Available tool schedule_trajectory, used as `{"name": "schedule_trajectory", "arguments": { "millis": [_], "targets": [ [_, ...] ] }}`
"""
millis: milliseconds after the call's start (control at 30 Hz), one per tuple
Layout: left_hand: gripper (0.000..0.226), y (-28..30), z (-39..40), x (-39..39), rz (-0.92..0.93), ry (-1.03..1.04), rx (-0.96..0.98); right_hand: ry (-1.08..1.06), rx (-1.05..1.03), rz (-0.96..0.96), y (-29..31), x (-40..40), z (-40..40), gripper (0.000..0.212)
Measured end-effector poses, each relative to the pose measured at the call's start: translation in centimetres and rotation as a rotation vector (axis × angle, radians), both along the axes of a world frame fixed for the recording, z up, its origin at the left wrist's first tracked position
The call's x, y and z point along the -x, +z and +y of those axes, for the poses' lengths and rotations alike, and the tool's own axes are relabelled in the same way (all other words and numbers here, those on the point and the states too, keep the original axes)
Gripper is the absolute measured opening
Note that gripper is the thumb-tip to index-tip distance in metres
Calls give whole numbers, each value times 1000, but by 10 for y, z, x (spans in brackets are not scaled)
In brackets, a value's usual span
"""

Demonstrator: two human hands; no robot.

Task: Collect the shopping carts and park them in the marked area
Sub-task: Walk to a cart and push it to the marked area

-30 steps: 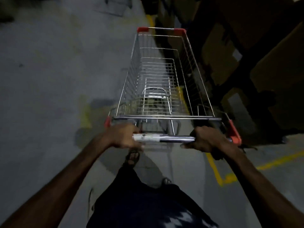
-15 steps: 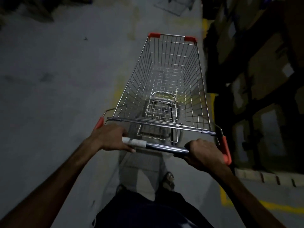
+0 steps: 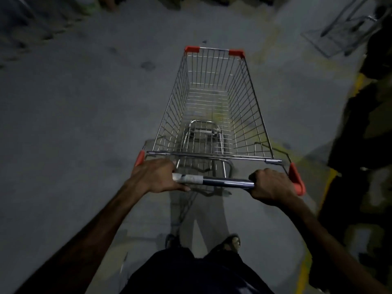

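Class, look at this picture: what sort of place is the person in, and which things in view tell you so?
Probably a dim store parking or storage area. The clues: a wire shopping cart pushed by both hands, a bare concrete floor, and yellow painted lines marking the floor at the right.

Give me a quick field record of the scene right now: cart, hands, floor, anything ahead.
cart: wire cart, basket empty, child seat folded down, red corner guards
handle: bar with pale tape near its left end
left hand: left hand grips the bar at its left end
right hand: right hand grips the bar at its right end
floor: grey concrete, yellow line along the right
ahead: blurred metal frame at upper right, possibly another cart
right side: dark stacked goods, too dim to identify
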State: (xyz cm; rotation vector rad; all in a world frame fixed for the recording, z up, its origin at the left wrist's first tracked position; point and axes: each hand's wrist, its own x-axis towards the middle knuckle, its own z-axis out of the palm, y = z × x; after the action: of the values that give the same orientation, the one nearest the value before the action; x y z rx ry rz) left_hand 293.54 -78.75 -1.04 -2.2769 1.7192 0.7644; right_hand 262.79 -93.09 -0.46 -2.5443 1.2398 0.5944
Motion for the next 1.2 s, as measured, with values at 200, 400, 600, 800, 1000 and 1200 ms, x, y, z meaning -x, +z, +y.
{"name": "schedule_trajectory", "arguments": {
  "millis": [200,400,600,800,1000,1200],
  "targets": [
    [88,2,72,-71,-20,220,24,201,2,23,6,-120,9,31],
    [91,6,123,-157,-24,459,47,445,109,64,14,-255,21,32],
    [91,7,151,-249,-9,629,70,642,212,6,5,-393,18,35],
    [98,-9,162,-351,-44,784,98,770,236,-36,-1,-539,2,33],
    [99,0,163,-461,-50,928,45,879,254,-115,-13,-689,-15,39],
    [108,6,161,-575,-68,1015,28,982,298,-94,-12,-833,-22,41]
  ]
}}
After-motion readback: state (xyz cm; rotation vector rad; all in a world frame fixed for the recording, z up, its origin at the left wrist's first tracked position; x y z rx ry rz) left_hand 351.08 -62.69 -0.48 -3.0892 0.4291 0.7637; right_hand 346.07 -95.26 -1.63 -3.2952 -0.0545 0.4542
